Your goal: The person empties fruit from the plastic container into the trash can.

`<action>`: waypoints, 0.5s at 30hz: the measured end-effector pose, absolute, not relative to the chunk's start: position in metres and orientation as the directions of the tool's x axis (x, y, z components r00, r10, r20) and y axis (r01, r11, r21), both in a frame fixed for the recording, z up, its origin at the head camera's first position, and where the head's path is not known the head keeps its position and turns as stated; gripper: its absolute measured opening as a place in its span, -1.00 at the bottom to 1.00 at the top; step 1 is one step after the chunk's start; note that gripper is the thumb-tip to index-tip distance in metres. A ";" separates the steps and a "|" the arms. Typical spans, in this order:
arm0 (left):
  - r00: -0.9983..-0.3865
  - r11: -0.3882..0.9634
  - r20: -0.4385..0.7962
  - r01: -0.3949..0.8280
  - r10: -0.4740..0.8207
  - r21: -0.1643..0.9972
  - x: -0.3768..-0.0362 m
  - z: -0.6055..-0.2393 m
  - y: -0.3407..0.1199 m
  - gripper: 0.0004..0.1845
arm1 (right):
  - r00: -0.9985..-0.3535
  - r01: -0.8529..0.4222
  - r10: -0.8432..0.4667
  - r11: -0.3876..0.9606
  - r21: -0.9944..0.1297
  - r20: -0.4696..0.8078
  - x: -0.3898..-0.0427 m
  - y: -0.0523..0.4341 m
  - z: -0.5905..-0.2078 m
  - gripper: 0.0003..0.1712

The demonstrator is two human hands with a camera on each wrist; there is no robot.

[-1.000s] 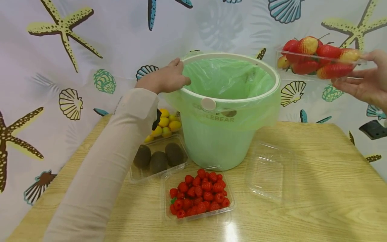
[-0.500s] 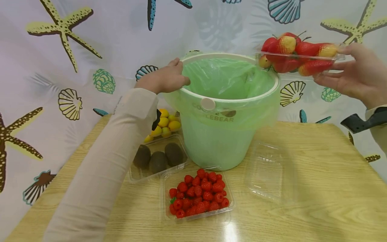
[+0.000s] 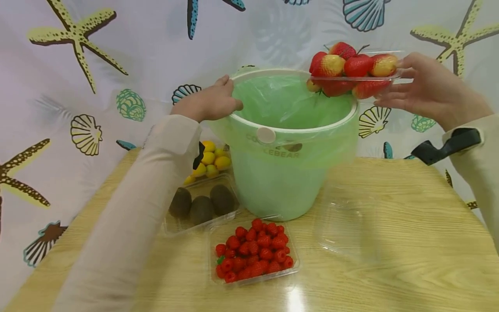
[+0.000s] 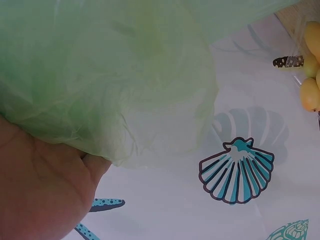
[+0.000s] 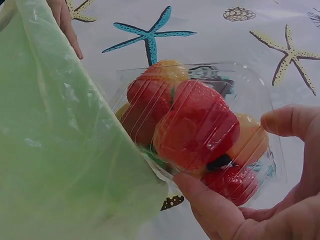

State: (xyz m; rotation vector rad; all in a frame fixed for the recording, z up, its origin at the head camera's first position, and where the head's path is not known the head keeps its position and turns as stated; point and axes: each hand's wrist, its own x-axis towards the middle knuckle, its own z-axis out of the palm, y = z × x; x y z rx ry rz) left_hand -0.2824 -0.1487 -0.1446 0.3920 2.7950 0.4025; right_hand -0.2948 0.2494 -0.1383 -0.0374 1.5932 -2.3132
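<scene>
A pale green bin [image 3: 277,186], lined with a thin green plastic bag [image 3: 284,97], stands on the wooden table. My left hand [image 3: 210,102] grips its left rim, thumb over the edge and fingers on the outer side; in the left wrist view the palm lies against the loose bag. In my right hand [image 3: 432,89] is a see-through plastic container [image 3: 351,79], held by its right end. Red-and-yellow fruits [image 3: 358,66] with thin stems fill it. The container overlaps the bin's right rim in the head view. The right wrist view shows thumb and fingers on opposite sides of it.
Left of the bin sit a container of small yellow fruits [image 3: 222,162] and one with dark egg-shaped fruits [image 3: 202,210]. Raspberries [image 3: 253,253] in a plastic container lie in front. Another see-through plastic container [image 3: 347,225] is at right. A patterned cloth [image 3: 156,52] hangs behind.
My right hand has carried the container of red-and-yellow fruits leftward, from beside the bin to over its right rim. My left hand has stayed on the rim.
</scene>
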 end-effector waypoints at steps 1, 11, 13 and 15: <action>-0.922 0.927 -0.246 0.219 0.299 0.305 -0.282 -0.145 -0.150 -0.22 | -0.942 0.259 -0.290 -0.307 -0.916 -0.169 -0.295 0.244 -0.138 -0.43; -0.918 0.930 -0.251 0.231 0.305 0.285 -0.281 -0.143 -0.149 -0.23 | -0.933 0.262 -0.305 -0.211 -0.942 -0.191 -0.294 0.219 -0.136 -0.65; -0.919 0.929 -0.251 0.229 0.305 0.292 -0.281 -0.143 -0.148 -0.23 | -0.932 0.254 -0.309 -0.183 -0.950 -0.189 -0.294 0.218 -0.134 -0.66; -0.917 0.927 -0.251 0.231 0.309 0.297 -0.282 -0.143 -0.148 -0.22 | -0.935 0.239 -0.300 -0.142 -0.961 -0.188 -0.295 0.215 -0.133 -0.66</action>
